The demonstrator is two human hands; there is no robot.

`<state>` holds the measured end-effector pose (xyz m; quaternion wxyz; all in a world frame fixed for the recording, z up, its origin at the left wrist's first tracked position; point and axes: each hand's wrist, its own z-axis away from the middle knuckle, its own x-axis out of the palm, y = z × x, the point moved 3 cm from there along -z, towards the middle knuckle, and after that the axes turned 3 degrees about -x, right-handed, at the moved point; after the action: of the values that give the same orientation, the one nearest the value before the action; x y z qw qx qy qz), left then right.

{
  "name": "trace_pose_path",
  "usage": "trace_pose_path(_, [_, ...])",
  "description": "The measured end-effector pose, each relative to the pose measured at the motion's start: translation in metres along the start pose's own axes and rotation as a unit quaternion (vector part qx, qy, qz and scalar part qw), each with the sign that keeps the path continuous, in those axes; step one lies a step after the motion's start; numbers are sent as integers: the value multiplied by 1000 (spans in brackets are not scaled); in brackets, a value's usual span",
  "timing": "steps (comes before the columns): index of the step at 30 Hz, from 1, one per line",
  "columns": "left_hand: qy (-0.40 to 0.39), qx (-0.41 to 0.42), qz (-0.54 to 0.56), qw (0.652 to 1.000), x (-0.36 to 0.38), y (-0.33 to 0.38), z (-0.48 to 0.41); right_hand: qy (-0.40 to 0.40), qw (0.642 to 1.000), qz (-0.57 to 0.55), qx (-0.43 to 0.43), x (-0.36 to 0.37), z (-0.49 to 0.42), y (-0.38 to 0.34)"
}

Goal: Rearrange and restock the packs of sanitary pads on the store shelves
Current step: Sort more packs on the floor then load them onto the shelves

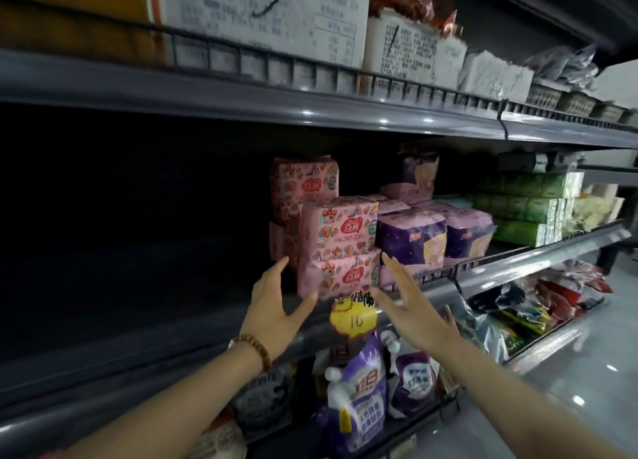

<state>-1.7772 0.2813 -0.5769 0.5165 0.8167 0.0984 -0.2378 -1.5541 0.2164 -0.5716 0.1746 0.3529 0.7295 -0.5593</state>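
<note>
While purple packs (411, 237) crowd alongside, left hand (276, 308) and right hand (411, 308) flank the pink packs (336, 248), fingers (276, 268) released.

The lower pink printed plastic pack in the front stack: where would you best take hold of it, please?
Probably by its two side faces, from the front, one hand each: the lower pink printed pack carries an upper pink pack, and the open left hand and right hand flank it.

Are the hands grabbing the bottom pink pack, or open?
Open. The left hand and right hand have straight, spread fingers on either side of the lower pink patterned pack, not curled round it.
</note>
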Motion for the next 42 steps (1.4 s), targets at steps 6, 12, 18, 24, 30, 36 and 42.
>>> trace_pose_path(6, [-40,-22,-44,998,-30,-17,95,-39,998,-52,17,31,78,-22])
trace_pose_path(12, [-79,-131,-38,987,-27,-64,170,-96,988,-90,81,79,138,-20])
trace_pose_path(18, [-136,-261,22,955,-12,-109,208,-116,959,-158,205,113,167,11])
trace_pose_path(24, [-208,-350,40,912,9,-142,218,-127,935,-173,284,141,181,43])
trace_pose_path(30, [-209,-461,127,853,34,-178,223,-181,898,-170,364,162,180,66])
trace_pose_path(36, [-229,-496,236,804,56,-182,220,-274,845,-208,410,179,186,74])
trace_pose_path(42, [-197,-399,158,881,46,-158,211,-176,877,-259,365,180,175,74])
